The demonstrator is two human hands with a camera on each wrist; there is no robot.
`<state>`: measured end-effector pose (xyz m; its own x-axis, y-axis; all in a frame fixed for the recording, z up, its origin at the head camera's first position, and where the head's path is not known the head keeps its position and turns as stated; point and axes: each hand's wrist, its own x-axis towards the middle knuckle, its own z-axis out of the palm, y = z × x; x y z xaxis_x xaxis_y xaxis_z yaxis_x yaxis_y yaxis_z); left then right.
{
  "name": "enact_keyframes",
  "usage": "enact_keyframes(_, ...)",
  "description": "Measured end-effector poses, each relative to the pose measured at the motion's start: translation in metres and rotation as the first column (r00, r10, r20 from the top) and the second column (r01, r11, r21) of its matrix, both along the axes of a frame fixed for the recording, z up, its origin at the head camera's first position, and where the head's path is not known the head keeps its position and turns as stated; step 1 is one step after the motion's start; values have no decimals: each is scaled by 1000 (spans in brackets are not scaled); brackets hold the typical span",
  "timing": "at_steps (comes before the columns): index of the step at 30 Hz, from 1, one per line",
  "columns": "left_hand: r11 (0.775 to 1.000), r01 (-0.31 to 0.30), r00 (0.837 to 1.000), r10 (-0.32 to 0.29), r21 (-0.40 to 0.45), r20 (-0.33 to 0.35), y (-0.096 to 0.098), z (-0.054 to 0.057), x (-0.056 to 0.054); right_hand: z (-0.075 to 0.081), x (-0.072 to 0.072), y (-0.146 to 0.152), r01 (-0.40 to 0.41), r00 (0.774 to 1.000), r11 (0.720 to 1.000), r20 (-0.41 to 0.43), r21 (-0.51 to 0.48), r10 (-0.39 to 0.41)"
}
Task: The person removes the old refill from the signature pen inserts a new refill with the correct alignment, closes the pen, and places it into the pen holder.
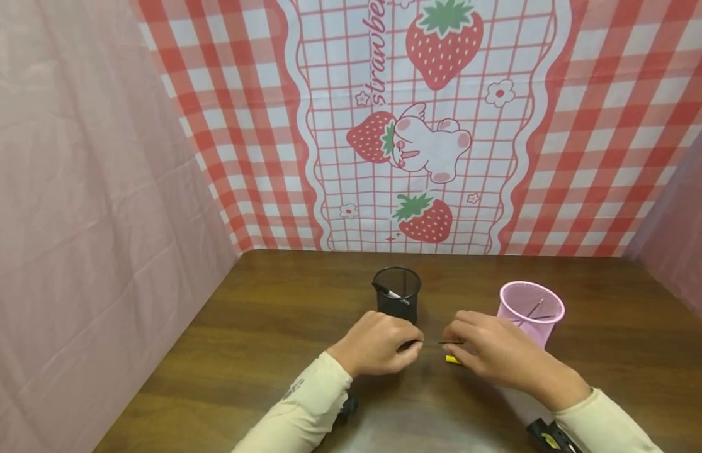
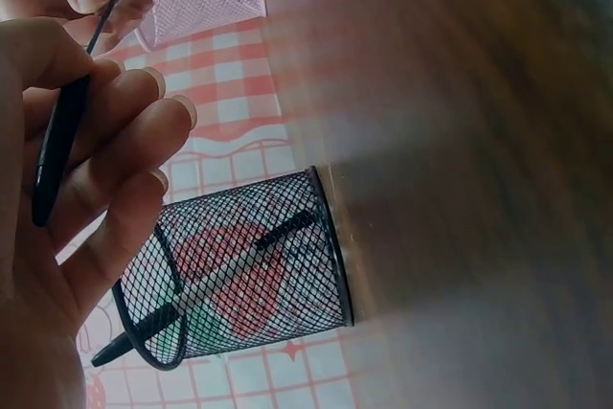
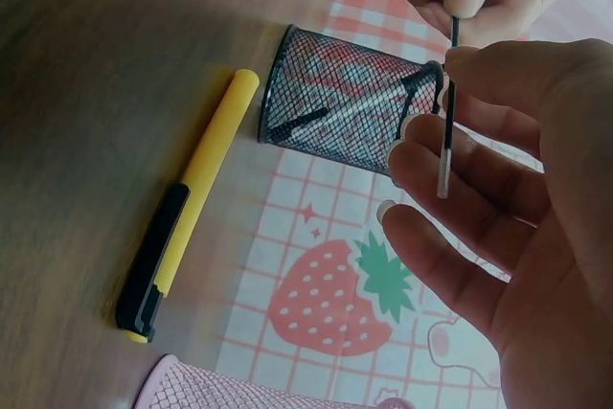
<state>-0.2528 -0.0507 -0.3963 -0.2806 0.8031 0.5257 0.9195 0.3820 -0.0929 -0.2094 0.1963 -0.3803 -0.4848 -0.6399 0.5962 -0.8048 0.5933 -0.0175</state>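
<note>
In the head view my left hand [image 1: 379, 345] and right hand [image 1: 492, 349] face each other over the table, a small gap between them. My left hand pinches a black tapered pen barrel [image 2: 59, 150] between thumb and forefinger. A thin pen refill [image 3: 447, 131], dark with a clear end, is pinched by my right thumb and fingers. It spans from one hand toward the other. Below the right hand lies a yellow stick-shaped item with a black clip-like part [image 3: 206, 170], partly hidden in the head view. Just beyond the left hand stands a black mesh cup [image 1: 397, 308].
A black-and-white pen [image 2: 225, 280] leans inside the black cup. The pink mesh cup [image 1: 531, 311], holding thin sticks, stands behind my right hand. Strawberry-patterned cloth [image 1: 435, 145] rises at the table's back edge, and plain pink cloth [image 1: 101, 189] hangs at the left.
</note>
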Motion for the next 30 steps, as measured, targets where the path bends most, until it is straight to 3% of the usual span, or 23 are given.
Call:
enact_keyframes(14,1000,12,1000,-12,12,0,1,1,0,-2,-2,0,-47,998,999,-40,9,47)
enact_keyframes(30,1000,-1,1000,0,12,10,1,2,0,-1,-2,2,-23,999,1000,-22,15,23)
